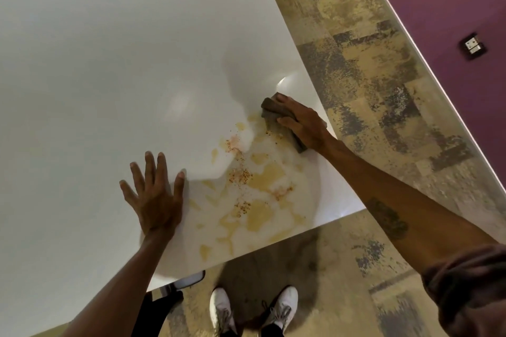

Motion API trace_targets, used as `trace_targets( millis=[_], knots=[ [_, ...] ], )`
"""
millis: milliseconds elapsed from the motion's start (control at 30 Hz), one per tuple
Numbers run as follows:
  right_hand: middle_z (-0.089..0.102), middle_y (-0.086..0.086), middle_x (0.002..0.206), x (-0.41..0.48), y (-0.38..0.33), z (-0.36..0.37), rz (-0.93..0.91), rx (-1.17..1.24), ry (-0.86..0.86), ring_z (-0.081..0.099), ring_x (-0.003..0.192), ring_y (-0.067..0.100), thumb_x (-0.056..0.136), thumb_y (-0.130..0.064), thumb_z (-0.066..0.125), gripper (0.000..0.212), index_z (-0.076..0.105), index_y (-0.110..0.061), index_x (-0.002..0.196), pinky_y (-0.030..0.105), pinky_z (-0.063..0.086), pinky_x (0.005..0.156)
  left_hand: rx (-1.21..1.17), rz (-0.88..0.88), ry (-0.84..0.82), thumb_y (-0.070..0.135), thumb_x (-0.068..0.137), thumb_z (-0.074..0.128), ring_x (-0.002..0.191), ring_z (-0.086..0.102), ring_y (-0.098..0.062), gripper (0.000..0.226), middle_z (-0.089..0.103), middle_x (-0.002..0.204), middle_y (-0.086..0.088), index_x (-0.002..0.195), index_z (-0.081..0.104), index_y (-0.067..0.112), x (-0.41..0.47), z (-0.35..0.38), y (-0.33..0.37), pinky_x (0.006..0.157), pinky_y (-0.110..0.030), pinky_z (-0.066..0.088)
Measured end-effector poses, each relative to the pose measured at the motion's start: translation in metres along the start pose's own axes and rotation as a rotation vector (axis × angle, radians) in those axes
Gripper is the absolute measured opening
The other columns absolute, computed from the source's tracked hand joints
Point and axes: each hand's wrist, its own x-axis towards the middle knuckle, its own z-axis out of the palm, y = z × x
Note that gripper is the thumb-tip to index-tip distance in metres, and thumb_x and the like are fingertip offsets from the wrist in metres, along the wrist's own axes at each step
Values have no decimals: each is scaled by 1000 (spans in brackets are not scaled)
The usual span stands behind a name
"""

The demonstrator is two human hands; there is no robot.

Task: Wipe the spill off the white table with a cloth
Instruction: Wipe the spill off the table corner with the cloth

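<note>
- While it takes up most of the view, the glossy white rectangular table (95,63) is bare over its far and left parts; only the near right corner is soiled.
- Spread across that corner lies the yellowish, patchy liquid spill (260,200), dotted with reddish-orange flecks, running from beside the cloth down almost to the near edge.
- Pressing flat on the tabletop just left of the spill, the left hand (154,197) is open with fingers splayed, holding nothing, apparently bracing.
- At the far right margin of the spill, close to the table's right edge, the right hand (304,124) presses down on the cloth, fingers draped over it.
- Under that hand sits the folded dark grey-brown cloth (279,120), touching the table.
- Judging by the puddles, most wiping is left; whether any stroke has cleared anything cannot be told.
</note>
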Motion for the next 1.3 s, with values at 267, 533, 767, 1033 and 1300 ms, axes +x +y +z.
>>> trace_targets(
  millis=[267,533,767,1033,1300],
  knots=[
    [43,6,155,-62,7,16,-75,-65,-20,36,144,16,99,-19,58,49,47,-12,146,23,25,119,-91,-22,-31,63,104,21,161,12,-36,73,20,173,-5,163,31,21,-3,-3,2,124,-67,5],
    [42,-3,155,-141,-3,42,-114,-117,72,37,142,14,102,-26,51,46,42,-32,147,27,29,117,-125,-26,-30,68,103,16,161,9,-36,77,18,174,-1,164,28,22,-4,1,1,124,-67,3],
    [44,3,153,-180,-41,101,181,-34,483,36,144,17,99,-31,49,47,42,-27,146,31,26,122,-145,-10,-1,66,103,19,162,9,-36,74,16,174,1,165,25,25,-6,4,0,123,-67,3],
    [35,24,156,-118,-100,147,697,152,973,31,146,36,99,-29,41,59,36,4,148,47,24,121,4,5,26,59,110,22,158,24,-40,69,27,171,-8,163,33,17,-5,9,-2,124,-67,16],
    [39,26,152,-30,-86,127,586,76,925,37,142,39,101,-27,47,53,42,2,145,51,33,116,-44,-11,-61,66,103,17,162,8,-34,77,14,175,-3,166,25,22,-1,0,0,126,-65,6]
  ],
)
